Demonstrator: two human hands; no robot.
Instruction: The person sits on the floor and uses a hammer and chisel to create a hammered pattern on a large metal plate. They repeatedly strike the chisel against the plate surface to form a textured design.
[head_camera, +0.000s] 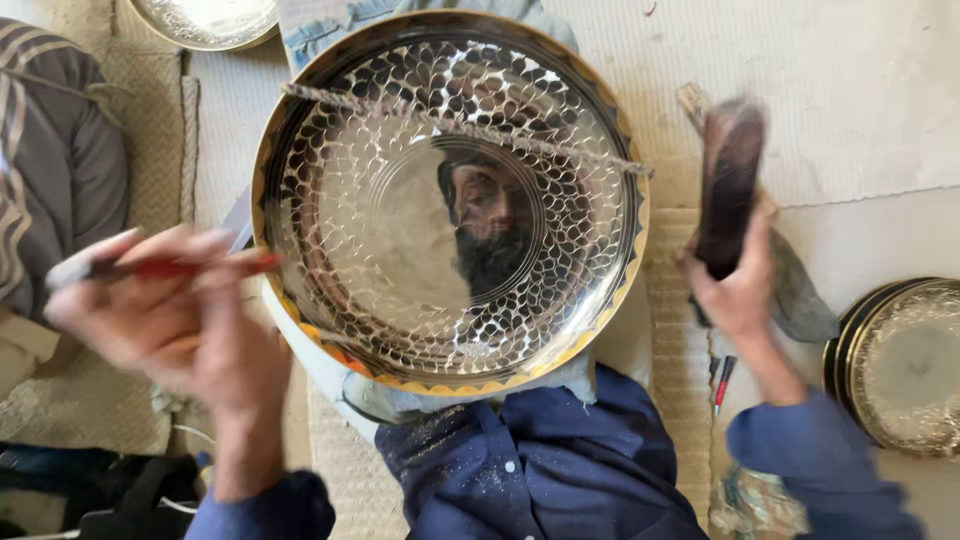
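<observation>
Left hand (170, 320): we close our fingers around a thin red-handled tool (165, 268), pinched like a pen; the hand is blurred, so we cannot tell how tight the hold is.
Tool axis: it lies nearly level, pointing from 9 o'clock toward 3 o'clock, its tip at the rim of the big plate (447, 200).
Plate: a round, shiny metal plate with a scale pattern pressed into it and a gold and dark border; it fills the middle of the view and rests over the lap of our blue shirt (540, 470).
Plate from the left grip: at 3 o'clock, just beside the tool tip; we cannot tell whether tip and rim touch.
Right hand (740, 290): wrapped shut around the lower end of a dark wooden mallet (730, 185), which stands upright, head toward 12 o'clock.
Plate from the right grip: at 9 o'clock, near but apart.
Nearer hand: the left, through its tool.
Across the plate: a thin twisted rod (465, 130) lies slanting from 10 o'clock to 3 o'clock.
Around us: a second patterned plate (905, 365) at 4 o'clock, part of another (205, 20) at 11 o'clock, a grey cushion (60, 170) at 9 o'clock.
</observation>
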